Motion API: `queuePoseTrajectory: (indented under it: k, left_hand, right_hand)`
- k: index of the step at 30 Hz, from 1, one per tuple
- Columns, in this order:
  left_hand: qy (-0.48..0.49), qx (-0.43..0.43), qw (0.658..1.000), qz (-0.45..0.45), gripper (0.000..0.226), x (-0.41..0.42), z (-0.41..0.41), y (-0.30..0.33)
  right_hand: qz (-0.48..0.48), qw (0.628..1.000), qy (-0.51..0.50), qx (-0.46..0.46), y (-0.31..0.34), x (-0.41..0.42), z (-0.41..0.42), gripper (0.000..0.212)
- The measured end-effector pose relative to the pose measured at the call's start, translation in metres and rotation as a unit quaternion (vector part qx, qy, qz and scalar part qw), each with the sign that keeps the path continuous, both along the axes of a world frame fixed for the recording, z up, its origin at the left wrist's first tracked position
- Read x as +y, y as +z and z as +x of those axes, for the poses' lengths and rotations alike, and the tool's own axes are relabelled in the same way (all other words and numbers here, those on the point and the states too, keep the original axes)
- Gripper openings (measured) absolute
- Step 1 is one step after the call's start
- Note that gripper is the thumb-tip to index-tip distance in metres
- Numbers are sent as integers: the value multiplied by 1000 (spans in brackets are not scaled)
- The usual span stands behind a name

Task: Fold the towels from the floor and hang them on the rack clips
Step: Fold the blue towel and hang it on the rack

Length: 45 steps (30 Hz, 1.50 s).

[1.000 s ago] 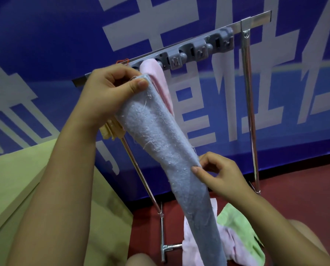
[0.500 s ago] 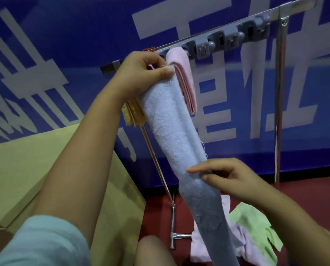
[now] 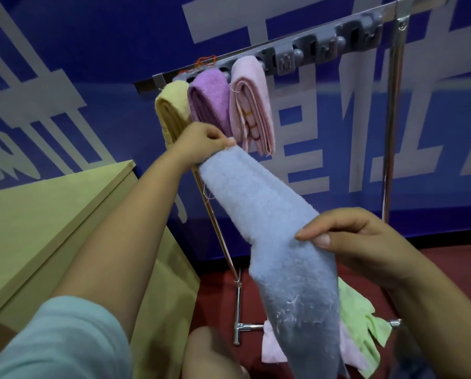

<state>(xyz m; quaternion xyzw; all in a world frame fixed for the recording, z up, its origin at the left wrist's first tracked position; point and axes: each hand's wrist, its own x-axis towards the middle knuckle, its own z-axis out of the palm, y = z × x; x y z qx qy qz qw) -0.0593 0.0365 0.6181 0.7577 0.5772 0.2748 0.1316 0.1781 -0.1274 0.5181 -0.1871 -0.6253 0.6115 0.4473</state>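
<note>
Beige cabinet [image 3: 51, 214]: stands at the far left, beside the rack; nothing shows on its top.
Left hand [image 3: 201, 143]: fingers clamped on the top end of the blue towel [image 3: 270, 228], pinching it just below the hung towels.
Hung towels: yellow towel [image 3: 172, 110], purple towel [image 3: 209, 102] and pink towel [image 3: 252, 105] hang folded, side by side, from the left end of the rack bar [image 3: 256, 49].
Free clips [image 3: 319, 49]: grey, toward the right end of the bar — none holds cloth.
Blue towel: folded into a long strip, held in the air in front of the rack, sagging between the two hands.
Right hand [image 3: 360, 242]: fingers curled round the strip's middle, thumb on its face.
Floor [image 3: 448, 269]: a green towel [image 3: 360, 318] and a pale pink towel [image 3: 275, 348] lie crumpled by the rack foot.
Handling: light, soft terry, limp and likely to unfold — best pinched at the folded top end, layers together.
</note>
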Motion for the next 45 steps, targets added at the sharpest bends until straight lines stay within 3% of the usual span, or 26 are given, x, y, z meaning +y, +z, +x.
queuePoseTrajectory:
  k: [5,9,14,16,18,21,25,27,29,32,35,38,45]
  left_hand:
    - [21,-55,992,-113,24,3,-3,-47]
    - [56,-134,966,-215,12,-3,-8,-102]
    - [83,-229,898,-367,22,-40,8,-170]
    - [76,-290,846,-442,22,-53,12,-193]
    - [59,-274,825,-491,18,-60,13,-209]
    - [71,-291,824,-482,18,-57,13,-209]
    - [74,-446,788,-419,23,-45,5,-203]
    - [99,-418,827,-362,12,-50,6,-196]
    - [151,-393,872,-248,8,-59,8,-184]
    - [116,-461,869,-139,12,-84,14,-152]
    - [32,-467,873,-137,26,-116,27,-132]
    - [9,-448,882,-149,37,-131,39,-132]
    - [9,-559,804,-204,55,-130,52,-119]
  right_hand:
    - [-13,998,12,55,4,-4,-4,22]
    - [-103,979,-84,155,4,-4,-8,12]
    - [-119,971,-118,168,-9,10,-1,33]
    - [-138,970,-118,160,-12,14,0,30]
    - [-154,970,-121,146,-12,16,-4,21]
    - [-173,964,-138,150,-11,18,-6,15]
    - [-175,957,-151,175,-7,21,-4,36]
    - [-179,954,-162,181,-5,24,-4,45]
    - [-183,954,-166,172,-5,27,-6,56]
    - [-191,954,-169,158,-6,31,-9,57]
    - [-196,956,-166,146,-9,34,-14,56]
    - [-189,960,-166,126,-9,33,-19,57]
    - [-180,967,-164,71,-9,28,-17,57]
